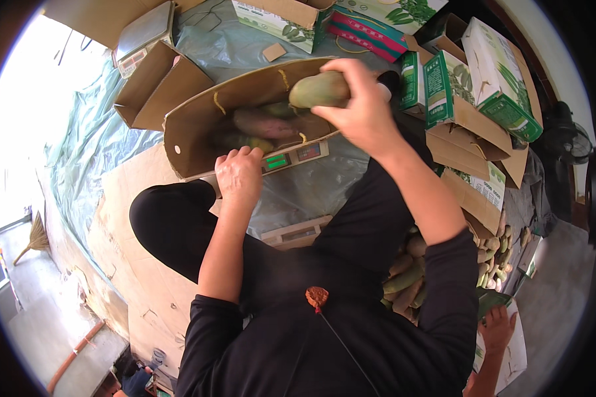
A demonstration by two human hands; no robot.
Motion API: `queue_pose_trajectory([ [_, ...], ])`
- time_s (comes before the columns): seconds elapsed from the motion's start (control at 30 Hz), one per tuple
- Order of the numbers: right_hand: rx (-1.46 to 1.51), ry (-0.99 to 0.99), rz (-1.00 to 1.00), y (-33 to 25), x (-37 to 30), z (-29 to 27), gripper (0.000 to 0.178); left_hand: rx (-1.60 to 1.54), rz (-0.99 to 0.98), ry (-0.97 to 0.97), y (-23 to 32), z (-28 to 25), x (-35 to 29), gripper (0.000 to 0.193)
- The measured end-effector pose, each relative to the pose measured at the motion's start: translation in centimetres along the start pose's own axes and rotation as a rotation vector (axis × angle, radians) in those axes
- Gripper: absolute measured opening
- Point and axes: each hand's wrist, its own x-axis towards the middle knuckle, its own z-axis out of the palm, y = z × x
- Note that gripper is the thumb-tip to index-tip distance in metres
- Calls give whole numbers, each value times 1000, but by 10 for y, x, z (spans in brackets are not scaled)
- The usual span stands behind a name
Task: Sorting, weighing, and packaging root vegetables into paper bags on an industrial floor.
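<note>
My right hand (357,106) is wrapped round the end of a thick, pale green radish (314,90), held above the right end of a long cardboard box (192,129). Several more radishes lie inside, among them a pinkish one (265,124) and a greener one (244,142) close to the near wall. My left hand (240,173) grips the box's near rim, its fingers curled over the edge. Yellow cord handles (220,102) show on the box's sides. Beneath it, a scale with a lit green display (276,161) sticks out at the near side.
Printed green and white cartons (444,86) crowd the right. A smaller open box (159,86) and another scale (144,32) stand at the far left. Loose radishes (404,278) are heaped by my right side. Another person's hand (496,327) shows at the lower right.
</note>
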Motion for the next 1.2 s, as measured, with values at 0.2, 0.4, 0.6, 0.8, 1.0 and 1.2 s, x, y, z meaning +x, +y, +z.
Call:
queue_pose_trajectory([
  [0.2, -98, -116, -50, 40, 8, 108, 49, -10, -11, 9, -1, -1, 1, 9],
  [0.4, 73, -141, 60, 47, 8, 106, 50, -13, -2, 19, -3, 1, 1, 9],
  [0.6, 576, -43, 632, 71, 21, 60, 71, -17, -5, 28, -4, 0, 3, 7],
  [0.8, 209, -51, 758, 68, 28, 46, 62, -19, -12, 12, -3, 1, 2, 10],
  [1.0, -431, -528, 515, 79, 27, 29, 51, 35, 26, 43, 1, 4, 7, 9],
  [1.2, -266, -265, 184, 29, 14, 3, 34, 102, 25, -74, 1, 3, 7, 19],
])
